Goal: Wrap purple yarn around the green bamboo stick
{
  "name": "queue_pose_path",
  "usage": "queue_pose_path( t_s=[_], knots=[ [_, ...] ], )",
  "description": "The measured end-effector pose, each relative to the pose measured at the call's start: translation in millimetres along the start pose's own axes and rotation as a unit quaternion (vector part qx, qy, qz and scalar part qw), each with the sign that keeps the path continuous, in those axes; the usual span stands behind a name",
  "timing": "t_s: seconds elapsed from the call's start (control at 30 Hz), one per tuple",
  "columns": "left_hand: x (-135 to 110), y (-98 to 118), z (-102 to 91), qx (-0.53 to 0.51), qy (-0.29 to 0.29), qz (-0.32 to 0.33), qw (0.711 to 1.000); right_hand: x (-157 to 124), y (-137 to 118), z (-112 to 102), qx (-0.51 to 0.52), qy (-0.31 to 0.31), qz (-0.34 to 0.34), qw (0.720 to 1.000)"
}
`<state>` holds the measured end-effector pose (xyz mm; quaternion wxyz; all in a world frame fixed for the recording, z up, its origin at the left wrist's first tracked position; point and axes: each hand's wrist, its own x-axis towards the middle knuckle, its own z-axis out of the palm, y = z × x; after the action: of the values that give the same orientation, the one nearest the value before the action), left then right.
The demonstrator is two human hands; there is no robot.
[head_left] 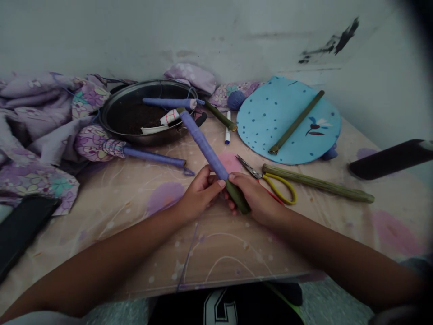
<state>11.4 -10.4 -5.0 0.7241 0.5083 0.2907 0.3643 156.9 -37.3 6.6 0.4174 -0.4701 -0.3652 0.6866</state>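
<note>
Both my hands hold one green stick (205, 146), most of it wrapped in purple yarn, with bare green stem at the near end. My left hand (204, 192) grips it from the left, thumb at the lower edge of the wrapping. My right hand (248, 194) closes round it from the other side, its thumb on the stick by the same edge. A thin strand of yarn (186, 262) runs from near my left hand down over the table's front edge. Scissors (270, 178) with yellow and red handles lie just beyond my right hand.
A dark pan (115, 128) of soil holds another wrapped stick (165, 103). Bare green stems lie on a blue round mat (260, 131) and the table (135, 253). A marker (228, 128), a yarn ball (236, 100), and floral cloth (37, 126) sit around.
</note>
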Motion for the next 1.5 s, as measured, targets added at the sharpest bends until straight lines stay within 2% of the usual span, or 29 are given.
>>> queue_pose_path(
  t_s=[0.1,0.3,0.5,0.67,0.83,1.03,1.5],
  knots=[
    [0.6,0.6,-0.8,0.013,0.011,-0.012,1.000,0.5,2.0,1.5,0.000,0.019,-0.006,1.000],
    [2.5,0.6,-0.4,0.004,0.012,-0.012,1.000,4.3,4.0,-1.7,0.041,0.001,0.035,0.999],
    [2.2,1.7,-4.1,0.015,0.035,-0.046,0.998,2.0,3.1,-2.7,0.037,0.003,0.028,0.999],
    [1.2,5.2,-4.3,-0.018,0.015,-0.066,0.998,-0.3,-0.1,-1.5,0.029,-0.010,0.027,0.999],
    [2.0,5.0,-3.5,-0.026,0.020,-0.062,0.998,-0.2,-2.3,-0.9,0.050,-0.027,0.029,0.998],
    [3.3,3.0,-2.9,-0.005,0.042,-0.067,0.997,-2.3,-3.1,0.7,0.078,0.013,0.027,0.997],
    [2.6,2.4,0.2,0.024,0.018,-0.044,0.999,-0.2,6.3,4.4,0.088,0.056,0.001,0.995]
  ],
)
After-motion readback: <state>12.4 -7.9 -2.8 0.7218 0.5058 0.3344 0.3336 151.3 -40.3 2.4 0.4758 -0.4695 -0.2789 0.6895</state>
